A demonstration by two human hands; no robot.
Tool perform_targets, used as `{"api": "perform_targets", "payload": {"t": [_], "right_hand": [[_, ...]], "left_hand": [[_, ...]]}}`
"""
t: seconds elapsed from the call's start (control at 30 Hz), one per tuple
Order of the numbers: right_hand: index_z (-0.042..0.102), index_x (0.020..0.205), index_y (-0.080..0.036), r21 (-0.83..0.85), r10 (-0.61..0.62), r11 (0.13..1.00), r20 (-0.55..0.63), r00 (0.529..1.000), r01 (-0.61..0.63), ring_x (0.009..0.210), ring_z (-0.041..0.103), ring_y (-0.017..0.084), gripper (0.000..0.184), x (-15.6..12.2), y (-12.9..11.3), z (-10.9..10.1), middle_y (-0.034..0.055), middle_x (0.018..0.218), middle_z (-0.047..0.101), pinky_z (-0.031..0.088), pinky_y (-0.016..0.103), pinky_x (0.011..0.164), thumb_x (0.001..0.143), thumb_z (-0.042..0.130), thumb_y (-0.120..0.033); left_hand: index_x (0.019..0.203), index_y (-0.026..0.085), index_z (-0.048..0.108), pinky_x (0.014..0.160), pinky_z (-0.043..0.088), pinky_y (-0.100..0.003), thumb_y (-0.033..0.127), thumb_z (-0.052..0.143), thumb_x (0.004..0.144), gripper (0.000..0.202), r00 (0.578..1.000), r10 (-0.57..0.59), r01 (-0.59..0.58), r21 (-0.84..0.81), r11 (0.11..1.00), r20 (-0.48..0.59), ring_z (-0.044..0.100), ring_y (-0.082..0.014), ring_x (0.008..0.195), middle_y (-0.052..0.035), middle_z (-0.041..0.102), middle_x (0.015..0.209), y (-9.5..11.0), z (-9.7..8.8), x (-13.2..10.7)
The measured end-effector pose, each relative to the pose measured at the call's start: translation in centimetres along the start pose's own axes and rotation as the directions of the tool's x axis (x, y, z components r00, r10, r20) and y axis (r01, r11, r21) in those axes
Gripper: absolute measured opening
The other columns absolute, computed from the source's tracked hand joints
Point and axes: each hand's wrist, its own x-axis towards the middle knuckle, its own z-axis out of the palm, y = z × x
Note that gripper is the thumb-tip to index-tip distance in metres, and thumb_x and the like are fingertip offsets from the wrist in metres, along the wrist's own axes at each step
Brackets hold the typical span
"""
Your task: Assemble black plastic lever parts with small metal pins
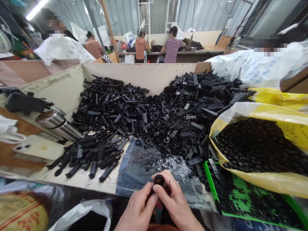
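My left hand [137, 208] and my right hand [176, 202] meet at the near edge of the bench, both pinched on one small black plastic part [159, 180] with a round ring end. Just beyond them a piece of denim cloth [134, 176] carries small dark screws [144, 158] and silvery pins [175, 165]. Behind that rises a big heap of black plastic parts [156, 112]. A row of black handle-shaped pieces [96, 154] lies to the left of the cloth.
A yellow bag [260, 183] full of small black rings sits at right above a green crate [240, 199]. A steel flask [59, 125] and a white phone [38, 147] lie at left. Other people work at benches behind and to the right.
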Motion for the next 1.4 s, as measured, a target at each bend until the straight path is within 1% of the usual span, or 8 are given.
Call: {"api": "perform_targets", "payload": {"t": [0.17, 0.33, 0.47, 0.83, 0.97, 1.13, 1.3, 1.4], "right_hand": [[0.069, 0.108, -0.021, 0.209, 0.099, 0.970, 0.123, 0.987, -0.123, 0.069, 0.050, 0.012, 0.034, 0.0, 0.0, -0.5, -0.0013, 0.086, 0.056, 0.043, 0.023, 0.062, 0.088, 0.071, -0.048], [0.069, 0.102, -0.017, 0.304, 0.212, 0.908, 0.262, 0.941, -0.289, 0.063, 0.053, 0.011, 0.041, 0.1, 0.0, -0.9, -0.0026, 0.072, 0.060, 0.044, 0.023, 0.063, 0.081, 0.078, -0.051], [0.068, 0.088, -0.015, 0.335, 0.210, 0.892, 0.290, 0.934, -0.304, 0.055, 0.051, 0.009, 0.041, 0.1, -0.1, -0.5, -0.0038, 0.064, 0.057, 0.041, 0.021, 0.056, 0.080, 0.078, -0.054], [0.067, 0.087, -0.014, 0.310, 0.209, 0.911, 0.225, 0.952, -0.273, 0.050, 0.053, 0.009, 0.045, 1.8, 0.5, 0.1, -0.0037, 0.057, 0.060, 0.041, 0.020, 0.051, 0.079, 0.077, -0.057], [0.075, 0.101, -0.014, 0.369, 0.201, 0.888, 0.222, 0.954, -0.273, 0.050, 0.051, 0.008, 0.050, 2.7, -1.1, -0.7, -0.0013, 0.066, 0.065, 0.042, 0.019, 0.050, 0.076, 0.081, -0.056], [0.077, 0.092, -0.015, 0.450, 0.208, 0.872, 0.018, 0.978, -0.194, 0.041, 0.030, 0.002, 0.044, 2.8, -1.4, -1.4, -0.0002, 0.071, 0.067, 0.022, 0.016, 0.039, 0.075, 0.082, -0.056], [0.076, 0.092, -0.016, 0.467, 0.191, 0.866, 0.019, 0.981, -0.178, 0.051, 0.050, 0.008, 0.046, 2.2, -0.5, -0.7, 0.0039, 0.072, 0.071, 0.033, 0.018, 0.045, 0.074, 0.083, -0.057], [0.076, 0.092, -0.016, 0.461, 0.181, 0.873, -0.009, 0.983, -0.157, 0.046, 0.041, 0.004, 0.045, 1.6, 0.0, -0.3, 0.0026, 0.070, 0.070, 0.028, 0.016, 0.042, 0.075, 0.083, -0.057]], "left_hand": [[0.135, 0.023, 0.062, 0.051, 0.052, -0.024, 0.061, 0.054, 0.091, 0.058, 0.991, -0.123, 0.132, -0.185, 0.974, 0.060, 0.064, -0.0172, 0.059, -0.0057, 0.075, 0.085, -0.1, 0.7, -0.2], [0.133, 0.026, 0.065, 0.077, 0.060, -0.030, 0.059, 0.060, 0.088, 0.056, 0.987, -0.153, 0.145, -0.160, 0.976, -0.040, 0.070, -0.0257, 0.097, -0.0092, 0.075, 0.114, -1.2, 0.7, -1.0], [0.132, 0.028, 0.066, 0.088, 0.057, -0.032, 0.057, 0.056, 0.091, 0.051, 0.994, -0.085, 0.083, -0.039, 0.996, -0.069, 0.071, -0.0267, 0.097, -0.0069, 0.078, 0.095, -1.5, 0.5, -1.4], [0.131, 0.016, 0.066, 0.054, 0.048, -0.023, 0.056, 0.061, 0.090, 0.058, 0.987, -0.155, 0.146, -0.173, 0.974, -0.044, 0.063, -0.0186, 0.067, -0.0055, 0.073, 0.079, -0.3, 0.3, 0.7], [0.128, 0.019, 0.067, 0.077, 0.059, -0.032, 0.053, 0.073, 0.082, 0.057, 0.987, -0.159, 0.156, -0.403, 0.902, 0.027, 0.070, -0.0275, 0.100, -0.0137, 0.075, 0.116, 0.7, -0.8, 1.2], [0.131, 0.028, 0.061, 0.104, 0.051, -0.037, 0.048, 0.078, 0.079, 0.058, 0.955, -0.065, -0.037, -0.333, 0.942, -0.290, 0.048, -0.0306, 0.139, -0.0108, 0.060, 0.143, 0.9, -1.4, -0.1], [0.119, 0.023, 0.070, 0.085, 0.055, -0.029, 0.049, 0.070, 0.085, 0.043, 0.994, -0.016, 0.000, -0.144, 0.990, -0.106, 0.069, -0.0252, 0.099, -0.0108, 0.075, 0.113, 1.6, -0.9, -0.4], [0.109, 0.020, 0.074, 0.070, 0.051, -0.024, 0.050, 0.061, 0.092, 0.037, 0.999, 0.007, -0.010, -0.061, 0.998, -0.051, 0.066, -0.0178, 0.073, -0.0057, 0.076, 0.084, 2.1, -0.7, -0.2]]}}
